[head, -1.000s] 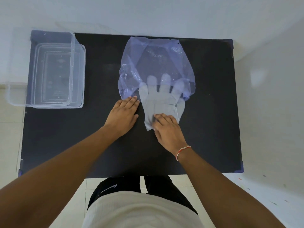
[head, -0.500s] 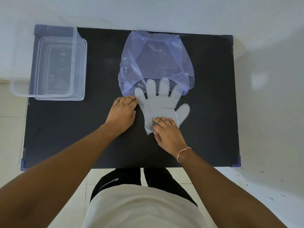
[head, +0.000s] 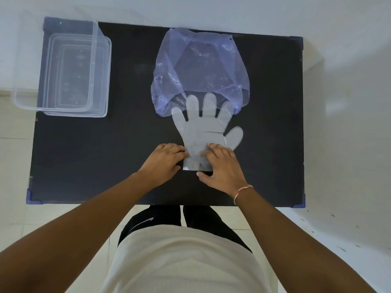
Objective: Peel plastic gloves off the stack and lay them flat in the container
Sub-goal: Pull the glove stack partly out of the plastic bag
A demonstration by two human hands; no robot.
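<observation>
A stack of translucent grey plastic gloves [head: 203, 127] lies flat on the black table [head: 105, 157], fingers pointing away from me. Its fingertips still overlap the mouth of a crumpled purple plastic bag [head: 198, 66]. My left hand [head: 163, 163] has curled fingertips touching the left edge of the cuff. My right hand [head: 222, 168] presses its fingers on the cuff, thumb at the cuff's lower edge. The plastic is wrinkled between the two hands. A clear plastic container [head: 63, 68] stands at the table's far left corner, with nothing visible inside.
The container overhangs the table's left edge. A white wall runs behind the table and along its right side. Pale floor tiles surround the table. My torso and legs are at the near edge.
The glove stack has slid out of the purple bag toward me. My left hand moved from the bag's mouth to the cuff, and my right hand drew back with the cuff.
</observation>
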